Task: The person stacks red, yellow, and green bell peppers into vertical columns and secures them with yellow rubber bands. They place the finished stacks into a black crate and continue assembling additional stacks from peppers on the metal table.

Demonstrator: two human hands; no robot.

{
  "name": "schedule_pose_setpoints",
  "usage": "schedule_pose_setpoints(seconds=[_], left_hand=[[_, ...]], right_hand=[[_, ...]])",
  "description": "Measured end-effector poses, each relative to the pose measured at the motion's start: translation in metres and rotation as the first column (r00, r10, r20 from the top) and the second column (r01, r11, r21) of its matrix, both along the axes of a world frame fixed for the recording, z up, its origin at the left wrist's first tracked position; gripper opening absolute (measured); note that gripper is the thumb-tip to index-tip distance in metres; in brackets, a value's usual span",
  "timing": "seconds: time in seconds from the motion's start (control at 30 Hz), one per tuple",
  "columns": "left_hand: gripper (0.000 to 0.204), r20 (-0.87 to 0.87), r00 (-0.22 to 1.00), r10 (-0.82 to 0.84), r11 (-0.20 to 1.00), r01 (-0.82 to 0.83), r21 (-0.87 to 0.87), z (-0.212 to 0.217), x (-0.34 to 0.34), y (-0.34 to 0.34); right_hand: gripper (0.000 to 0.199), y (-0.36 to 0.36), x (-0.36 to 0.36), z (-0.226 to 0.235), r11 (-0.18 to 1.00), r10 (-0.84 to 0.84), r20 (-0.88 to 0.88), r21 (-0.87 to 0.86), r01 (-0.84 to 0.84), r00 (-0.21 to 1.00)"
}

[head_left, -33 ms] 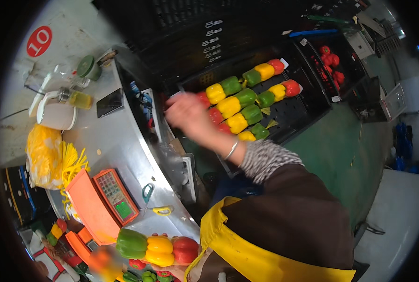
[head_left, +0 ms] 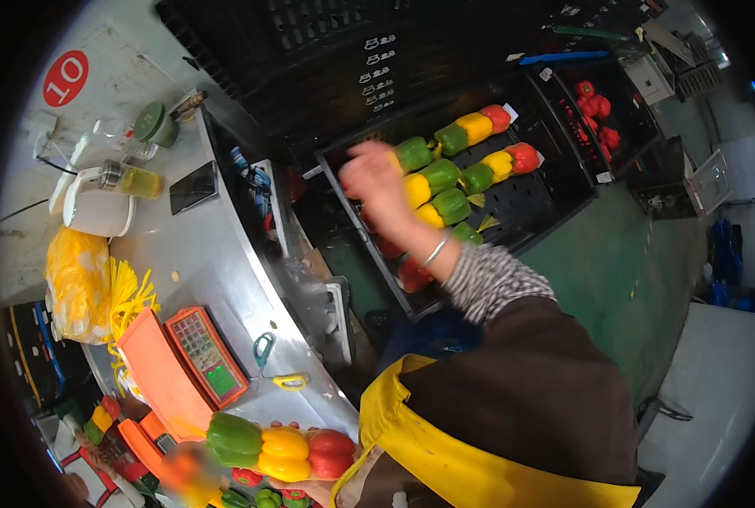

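My left hand [head_left: 318,488] is wrapped round a row of three bell peppers [head_left: 284,454], green, yellow and red, at the lower edge. Its fingertips show over the yellow one. My right hand [head_left: 377,190], with a bracelet at the wrist, reaches over the left side of a black crate [head_left: 555,222]. It covers part of the pepper rows there; its fingers are blurred, and I cannot see whether they grip anything. Inside the crate lie several rows of bell peppers [head_left: 432,182], in green, yellow and red.
On the steel bench [head_left: 178,271] are an orange scale [head_left: 208,356], scissors [head_left: 264,349], a dark flat device [head_left: 194,188], a jar of yellowish liquid [head_left: 143,181] and yellow strips [head_left: 132,288]. Another crate holds red peppers [head_left: 596,107]. Other peppers [head_left: 267,498] lie below my left hand.
My right hand has moved right, from the crate's left edge to over the peppers' left ends. My left hand still holds its row of peppers.
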State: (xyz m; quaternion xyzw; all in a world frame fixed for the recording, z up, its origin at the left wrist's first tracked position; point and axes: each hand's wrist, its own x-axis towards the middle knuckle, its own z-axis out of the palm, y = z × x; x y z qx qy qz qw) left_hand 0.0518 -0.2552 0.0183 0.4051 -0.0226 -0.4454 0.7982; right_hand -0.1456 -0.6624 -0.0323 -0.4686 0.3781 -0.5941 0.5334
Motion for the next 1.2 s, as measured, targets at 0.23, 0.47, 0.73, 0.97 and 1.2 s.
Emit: schedule_pose_setpoints(seconds=[0.23, 0.47, 0.73, 0.97, 1.2], left_hand=[[0.079, -0.135, 0.991, -0.012, 0.999, 0.006, -0.047, 0.030, 0.004, 0.002], [0.091, -0.104, 0.982, 0.158, 0.986, -0.152, 0.065, 0.056, 0.002, -0.027], [0.093, -0.136, 0.975, 0.175, 0.985, -0.174, 0.020, 0.049, -0.015, -0.003], [0.091, -0.331, 0.924, 0.190, 0.962, -0.242, -0.125, 0.025, -0.028, 0.042], [0.095, -0.327, 0.828, 0.456, 0.870, -0.493, -0.035, 0.015, -0.065, 0.087]], right_hand=[[0.051, -0.079, -0.333, -0.243, 0.751, -0.219, -0.033, 0.632, 0.190, 0.975], [0.066, -0.065, -0.307, -0.217, 0.367, -0.172, 0.001, 0.928, 0.064, 0.985], [0.044, -0.026, -0.401, -0.154, 0.625, -0.171, 0.390, 0.752, -0.207, 0.905], [0.060, 0.085, -0.224, 0.050, 0.422, 0.578, 0.379, 0.620, -0.662, 0.723], [0.086, 0.111, 0.054, 0.076, -0.145, 0.910, 0.414, 0.343, -0.928, 0.011]])
